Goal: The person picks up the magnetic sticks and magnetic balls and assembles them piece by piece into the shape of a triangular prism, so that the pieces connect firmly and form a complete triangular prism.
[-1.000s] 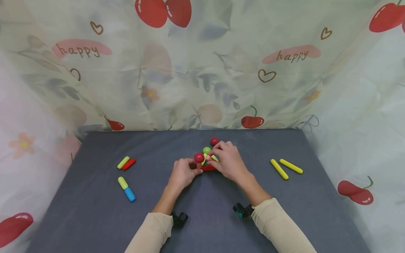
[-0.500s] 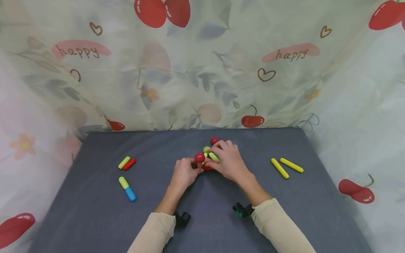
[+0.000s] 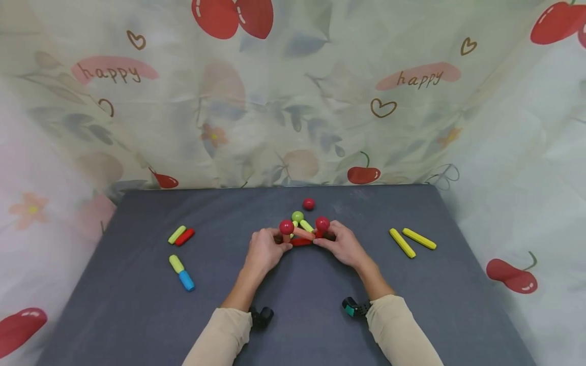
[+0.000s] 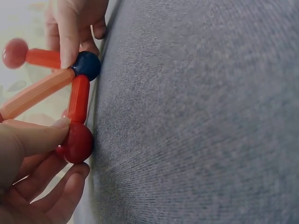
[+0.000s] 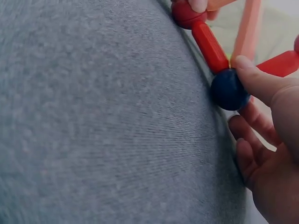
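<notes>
A ball-and-rod toy frame stands between the hands at the table's middle back. My left hand point(image 3: 265, 251) pinches its dark red ball point(image 4: 78, 143) at the lower left corner. With thumb and fingers, my right hand point(image 3: 343, 246) pinches the dark blue ball point(image 5: 230, 89) at the lower right. A short red rod point(image 4: 78, 98) joins these two balls. One red ball point(image 3: 286, 226) tops the left side and another red ball point(image 3: 322, 224) the right. An orange rod point(image 3: 303, 233) slants from the left top down to the blue ball. Yellow-green rods behind are partly hidden.
Behind the frame are a green ball point(image 3: 297, 216) and a loose red ball point(image 3: 309, 204). At left lie a short yellow-green rod point(image 3: 177, 234), a red rod point(image 3: 185, 237) and a blue rod point(image 3: 186, 280) end to end with another yellow-green one. Two yellow rods point(image 3: 419, 238) lie at right.
My right hand has moved down and right from the frame's middle to its lower right corner. The orange rod and right top ball now show. My left hand keeps its hold.
</notes>
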Tool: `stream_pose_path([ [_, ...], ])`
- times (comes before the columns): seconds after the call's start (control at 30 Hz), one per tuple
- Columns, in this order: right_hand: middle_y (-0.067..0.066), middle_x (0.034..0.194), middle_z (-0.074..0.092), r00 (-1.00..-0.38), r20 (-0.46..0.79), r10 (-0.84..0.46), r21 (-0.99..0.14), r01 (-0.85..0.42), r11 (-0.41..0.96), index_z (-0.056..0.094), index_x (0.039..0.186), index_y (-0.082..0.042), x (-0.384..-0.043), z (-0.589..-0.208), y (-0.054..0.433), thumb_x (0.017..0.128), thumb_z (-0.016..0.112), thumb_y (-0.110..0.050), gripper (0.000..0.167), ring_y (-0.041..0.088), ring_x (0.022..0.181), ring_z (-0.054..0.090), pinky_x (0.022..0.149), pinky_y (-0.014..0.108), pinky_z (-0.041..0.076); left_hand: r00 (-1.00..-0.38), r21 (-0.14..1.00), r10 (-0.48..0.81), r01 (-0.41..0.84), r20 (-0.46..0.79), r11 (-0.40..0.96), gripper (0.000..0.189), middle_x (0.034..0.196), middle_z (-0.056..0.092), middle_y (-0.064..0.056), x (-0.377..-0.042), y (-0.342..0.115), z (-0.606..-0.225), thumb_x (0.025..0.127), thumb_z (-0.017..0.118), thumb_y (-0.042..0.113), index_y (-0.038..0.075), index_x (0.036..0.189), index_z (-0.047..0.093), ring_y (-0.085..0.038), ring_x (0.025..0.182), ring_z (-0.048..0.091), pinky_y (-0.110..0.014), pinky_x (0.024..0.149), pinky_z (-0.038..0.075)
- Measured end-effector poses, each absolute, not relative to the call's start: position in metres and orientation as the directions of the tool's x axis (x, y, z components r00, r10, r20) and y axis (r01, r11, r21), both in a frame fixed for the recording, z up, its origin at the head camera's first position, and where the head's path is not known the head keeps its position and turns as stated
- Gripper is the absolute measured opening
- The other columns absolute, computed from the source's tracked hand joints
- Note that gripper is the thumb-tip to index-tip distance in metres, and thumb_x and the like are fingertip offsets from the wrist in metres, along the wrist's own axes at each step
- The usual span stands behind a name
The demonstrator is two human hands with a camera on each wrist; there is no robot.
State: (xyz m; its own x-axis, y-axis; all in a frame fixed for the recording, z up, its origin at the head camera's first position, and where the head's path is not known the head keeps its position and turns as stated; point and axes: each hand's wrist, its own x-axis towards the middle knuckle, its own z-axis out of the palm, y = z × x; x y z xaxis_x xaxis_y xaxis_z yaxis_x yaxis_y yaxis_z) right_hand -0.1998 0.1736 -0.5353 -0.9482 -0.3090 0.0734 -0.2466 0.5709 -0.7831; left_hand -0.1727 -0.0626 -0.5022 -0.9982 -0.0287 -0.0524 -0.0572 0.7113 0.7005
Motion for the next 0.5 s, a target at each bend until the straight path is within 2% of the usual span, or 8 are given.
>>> stream_pose_path([
  [0.13,0.003,0.101,0.065,-0.951,0.103,-0.291,-0.766,-0.262,0.587,0.077,0.103,-0.018,-0.200,-0.539,0.172,0.091,0.078,-0.028,0.017,0.014,0.087,0.058,0.080,0.031,0.049,-1.000,0.709,0.015,-0.002,-0.018,0.705,0.013,0.095,0.077,0.000,-0.173,-0.066,-0.505,0.083,0.086,0.024,0.018,0.087,0.075,-0.016,0.085,0.066,-0.037,0.080,0.057],
  [0.27,0.002,0.101,0.065,-0.951,0.111,-0.289,-0.742,-0.273,0.613,0.077,0.104,-0.019,-0.200,-0.538,0.172,0.091,0.078,-0.030,0.017,0.012,0.084,0.057,0.077,0.030,0.048,-0.999,0.742,0.038,0.010,-0.020,0.670,0.026,0.108,0.075,-0.002,-0.172,-0.080,-0.504,0.084,0.086,0.026,0.016,0.106,0.077,-0.016,0.091,0.070,-0.038,0.083,0.059],
  [0.37,0.002,0.101,0.064,-0.949,0.124,-0.291,-0.734,-0.285,0.617,0.076,0.104,-0.019,-0.199,-0.538,0.171,0.091,0.077,-0.030,0.017,0.012,0.084,0.056,0.077,0.030,0.048,-1.000,0.774,0.008,-0.010,-0.019,0.633,0.040,0.121,0.072,-0.005,-0.173,-0.109,-0.496,0.086,0.084,0.029,0.016,0.123,0.073,-0.021,0.102,0.071,-0.041,0.088,0.059],
  [0.5,0.001,0.101,0.063,-0.951,0.124,-0.284,-0.739,-0.279,0.613,0.076,0.104,-0.019,-0.198,-0.539,0.171,0.091,0.077,-0.030,0.017,0.013,0.085,0.055,0.077,0.030,0.047,-0.996,0.791,-0.088,-0.044,0.013,0.610,0.044,0.130,0.070,-0.009,-0.175,-0.173,-0.484,0.091,0.079,0.030,0.015,0.131,0.068,-0.028,0.116,0.068,-0.047,0.095,0.057],
])
